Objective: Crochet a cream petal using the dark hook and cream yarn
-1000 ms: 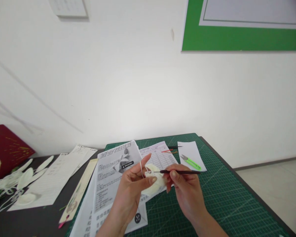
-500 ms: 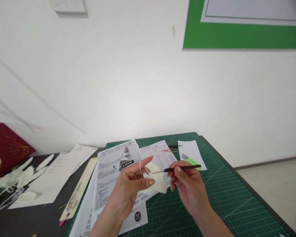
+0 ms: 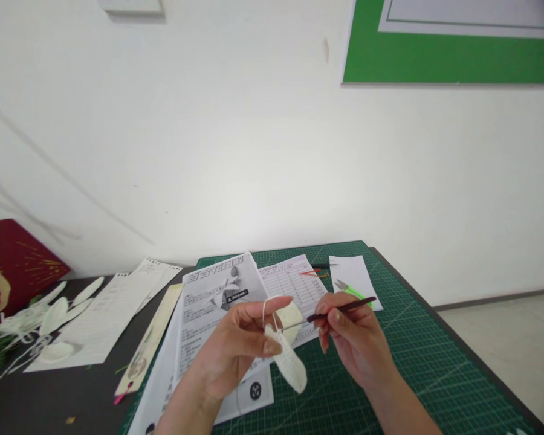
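Note:
My left hand (image 3: 236,347) pinches a small cream crocheted piece (image 3: 289,362) between thumb and fingers, and white yarn loops over its raised forefinger. The piece hangs down from the pinch over the green cutting mat (image 3: 403,368). My right hand (image 3: 351,341) grips a dark-handled crochet hook (image 3: 340,309), whose metal tip points left into the top of the piece. Both hands are held just above the printed instruction sheet (image 3: 217,314).
A table sheet (image 3: 290,284), a white slip (image 3: 351,272) with green thread snips (image 3: 350,290) and a dark pen lie at the mat's back. To the left are lined papers (image 3: 104,314), a ruler-like strip (image 3: 152,338), white petals (image 3: 54,314) and a red box (image 3: 9,266).
The crocheted piece has turned from lying flat behind my fingers to hanging downward. Both hands have shifted slightly right and lower, and the hook now tilts up to the right.

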`<move>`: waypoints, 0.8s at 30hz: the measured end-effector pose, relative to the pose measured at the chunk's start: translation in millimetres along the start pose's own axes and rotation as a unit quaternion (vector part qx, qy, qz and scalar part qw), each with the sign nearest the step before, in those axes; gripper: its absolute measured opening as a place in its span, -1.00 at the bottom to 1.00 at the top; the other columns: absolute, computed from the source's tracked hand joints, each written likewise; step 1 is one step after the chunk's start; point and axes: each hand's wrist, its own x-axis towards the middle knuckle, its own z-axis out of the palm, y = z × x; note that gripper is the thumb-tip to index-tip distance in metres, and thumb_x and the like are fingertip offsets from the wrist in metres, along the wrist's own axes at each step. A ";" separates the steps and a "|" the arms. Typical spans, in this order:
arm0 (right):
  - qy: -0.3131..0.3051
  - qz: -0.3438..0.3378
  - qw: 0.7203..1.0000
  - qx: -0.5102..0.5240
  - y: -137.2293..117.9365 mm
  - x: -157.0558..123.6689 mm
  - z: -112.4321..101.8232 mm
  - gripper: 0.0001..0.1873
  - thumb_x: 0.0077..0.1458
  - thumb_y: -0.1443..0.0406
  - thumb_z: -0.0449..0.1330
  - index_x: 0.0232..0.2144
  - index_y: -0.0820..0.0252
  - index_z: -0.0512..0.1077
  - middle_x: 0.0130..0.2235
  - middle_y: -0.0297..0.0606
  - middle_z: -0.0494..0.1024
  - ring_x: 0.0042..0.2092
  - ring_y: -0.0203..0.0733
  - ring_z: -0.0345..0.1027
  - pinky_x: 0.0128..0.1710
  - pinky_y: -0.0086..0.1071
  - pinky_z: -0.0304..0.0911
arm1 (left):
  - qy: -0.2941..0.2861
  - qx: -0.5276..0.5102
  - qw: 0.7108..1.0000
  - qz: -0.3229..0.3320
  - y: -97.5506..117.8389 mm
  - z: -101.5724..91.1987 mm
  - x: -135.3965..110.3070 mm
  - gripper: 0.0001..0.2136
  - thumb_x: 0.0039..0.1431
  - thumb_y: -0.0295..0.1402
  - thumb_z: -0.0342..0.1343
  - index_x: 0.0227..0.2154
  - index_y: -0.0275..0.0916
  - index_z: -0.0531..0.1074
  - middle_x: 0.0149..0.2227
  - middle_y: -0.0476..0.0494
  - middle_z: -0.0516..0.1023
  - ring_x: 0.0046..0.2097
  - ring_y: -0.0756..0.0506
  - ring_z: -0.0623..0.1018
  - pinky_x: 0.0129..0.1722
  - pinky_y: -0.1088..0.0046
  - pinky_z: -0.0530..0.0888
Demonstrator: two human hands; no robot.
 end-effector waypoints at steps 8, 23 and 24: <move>-0.058 -0.026 0.998 -0.009 -3.2 -0.1 -3.6 -0.95 0.00 0.31 0.32 -0.44 0.19 0.58 -0.47 -0.31 0.49 -0.51 -0.37 0.35 -0.64 -0.59 0.35 | -0.014 -0.002 0.999 -0.046 -2.7 -5.7 0.7 -0.53 -0.53 -0.67 0.25 -0.37 -0.31 0.65 -0.60 -0.03 0.52 -0.55 0.08 0.35 -0.55 0.61 0.19; -0.111 -0.033 0.993 -0.028 -9.7 -1.6 -6.9 -0.95 0.02 0.31 0.31 -0.42 0.16 0.58 -0.44 -0.29 0.49 -0.47 -0.34 0.39 -0.59 -0.55 0.39 | -0.061 0.016 0.996 -0.065 -6.2 -9.4 1.5 -0.51 -0.56 -0.66 0.28 -0.36 -0.31 0.65 -0.64 -0.01 0.49 -0.55 0.08 0.36 -0.58 0.62 0.13; -0.108 -0.032 0.993 -0.025 -10.3 -1.7 -6.7 -0.95 0.01 0.31 0.31 -0.43 0.16 0.58 -0.44 -0.29 0.49 -0.47 -0.33 0.39 -0.59 -0.55 0.39 | -0.064 0.021 0.995 -0.067 -5.9 -9.5 1.2 -0.52 -0.57 -0.64 0.30 -0.37 -0.31 0.65 -0.64 -0.01 0.48 -0.56 0.08 0.35 -0.60 0.62 0.12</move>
